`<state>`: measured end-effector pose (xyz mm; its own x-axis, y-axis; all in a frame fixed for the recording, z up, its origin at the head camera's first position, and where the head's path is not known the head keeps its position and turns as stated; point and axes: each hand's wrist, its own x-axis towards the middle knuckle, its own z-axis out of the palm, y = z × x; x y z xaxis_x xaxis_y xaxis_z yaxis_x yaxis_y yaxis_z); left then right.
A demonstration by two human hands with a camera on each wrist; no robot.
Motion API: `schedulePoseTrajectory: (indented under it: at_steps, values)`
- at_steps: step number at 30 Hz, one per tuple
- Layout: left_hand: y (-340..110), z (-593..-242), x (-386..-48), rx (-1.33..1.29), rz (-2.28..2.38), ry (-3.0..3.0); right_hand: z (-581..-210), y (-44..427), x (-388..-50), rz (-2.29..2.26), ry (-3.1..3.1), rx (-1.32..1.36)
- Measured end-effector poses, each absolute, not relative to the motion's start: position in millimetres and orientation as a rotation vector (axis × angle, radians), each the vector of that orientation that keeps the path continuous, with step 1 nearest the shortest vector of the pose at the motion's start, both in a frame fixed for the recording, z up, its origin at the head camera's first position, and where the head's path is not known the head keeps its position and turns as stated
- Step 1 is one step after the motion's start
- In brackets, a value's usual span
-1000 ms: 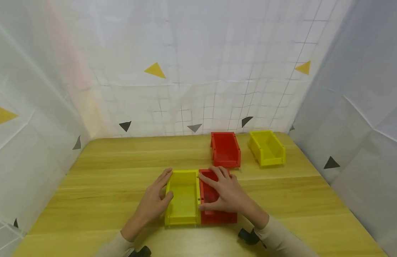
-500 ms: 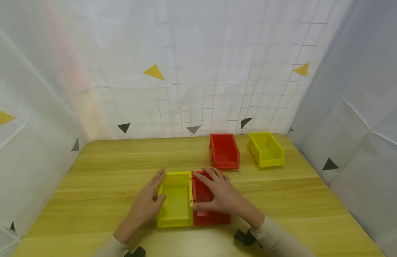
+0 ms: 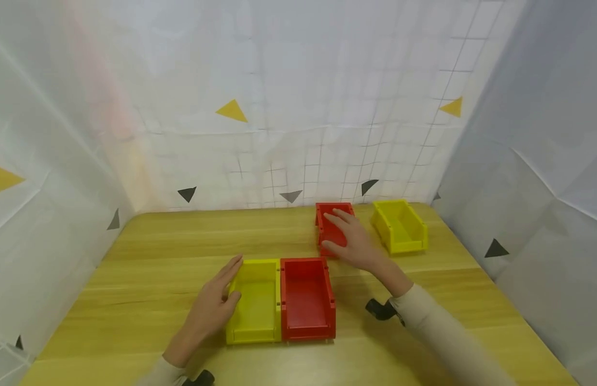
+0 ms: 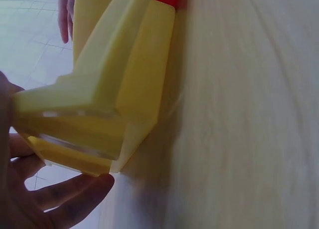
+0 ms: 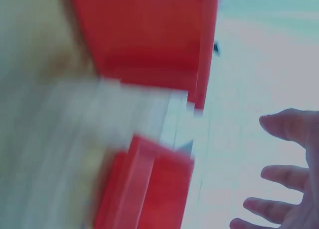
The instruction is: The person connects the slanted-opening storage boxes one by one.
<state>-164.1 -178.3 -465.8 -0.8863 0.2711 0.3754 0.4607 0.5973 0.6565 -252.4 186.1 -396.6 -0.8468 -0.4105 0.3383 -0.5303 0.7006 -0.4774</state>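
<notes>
In the head view a yellow bin (image 3: 255,303) and a red bin (image 3: 305,295) stand side by side, touching, near the front of the table. My left hand (image 3: 206,311) rests against the yellow bin's left side; in the left wrist view its fingers (image 4: 79,196) touch the yellow bin (image 4: 144,64). My right hand (image 3: 358,244), fingers spread, is over the rear red bin (image 3: 331,231) and partly hides it; contact cannot be told. The right wrist view, blurred, has both red bins, with the fingers (image 5: 284,178) apart from them.
A second yellow bin (image 3: 405,228) stands at the back right, right of the rear red bin. The wooden table (image 3: 158,252) is bordered by white sheets (image 3: 288,64) at the back and both sides.
The joined yellow and red bins have shifted left, my left hand with them. My right hand has let go of the front red bin and moved up and right to the rear one.
</notes>
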Motion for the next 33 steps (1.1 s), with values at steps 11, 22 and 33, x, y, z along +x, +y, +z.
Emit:
schedulePoseTrajectory:
  at_steps: [11, 22, 33]
  values:
    - [-179.0, -468.4, -164.2, -0.587, -1.166, -2.597, -401.8, 213.2, -299.8, 0.821, -2.796, 0.489]
    - [-178.7, -465.5, -163.6, -0.569, -1.15, -2.599, -411.5, 226.2, -335.6, 0.833, -2.921, 0.362]
    - [-180.0, -466.6, -165.1, -0.574, -1.135, -2.604, -430.5, 241.9, -354.5, 1.09, -2.953, 0.228]
